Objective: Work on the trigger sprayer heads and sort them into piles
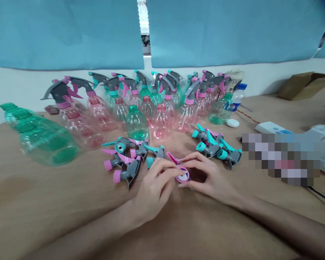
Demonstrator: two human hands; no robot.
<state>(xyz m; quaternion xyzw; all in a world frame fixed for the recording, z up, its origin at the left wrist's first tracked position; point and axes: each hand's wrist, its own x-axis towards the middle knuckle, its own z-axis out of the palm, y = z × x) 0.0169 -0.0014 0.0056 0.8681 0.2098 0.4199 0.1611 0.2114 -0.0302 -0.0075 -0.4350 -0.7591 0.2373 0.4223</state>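
Observation:
Between both hands is a pink and grey trigger sprayer head [183,175], its round collar facing me. My left hand [157,184] has its fingers at the collar's left rim. From the other side my right hand [206,174] grips the sprayer head between thumb and fingers. Loose sprayer heads with pink collars [126,172] lie left of my hands, with a turquoise one [155,155] just behind the left fingers. More turquoise sprayer heads [209,147] lie behind my right hand.
Capless pink bottles [161,124] and a green bottle [137,124] stand behind the loose heads. Green bottles [50,144] are at the left, and bottles with sprayers fitted [189,112] fill the back. At right are a white power strip [273,128], a cardboard box [298,86] and a blurred-out patch.

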